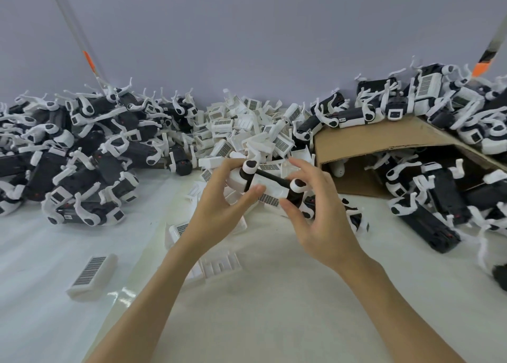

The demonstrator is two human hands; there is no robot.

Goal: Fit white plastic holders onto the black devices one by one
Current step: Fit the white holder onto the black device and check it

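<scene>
A black device [270,176] with a white holder [267,188] against it is held above the middle of the desk [274,294], between both hands. The left hand [219,206] is clamped on the left end, its thumb pressed on the holder's face and its fingers curled behind. The right hand [318,212] is closed on the right end, the thumb under a white-capped arm [297,185] and the fingers arched over the top. Whether the holder is fully seated cannot be told.

A heap of loose white holders [241,132] is noted at the far edge of the desk, behind the hands. A pile of fitted devices [76,154] is found toward the far left corner. A cardboard box [384,140] lies on its side at the right edge, with more black devices [439,198] inside, on top and in front of it. A single holder with a barcode label [92,276] lies apart near the left edge.
</scene>
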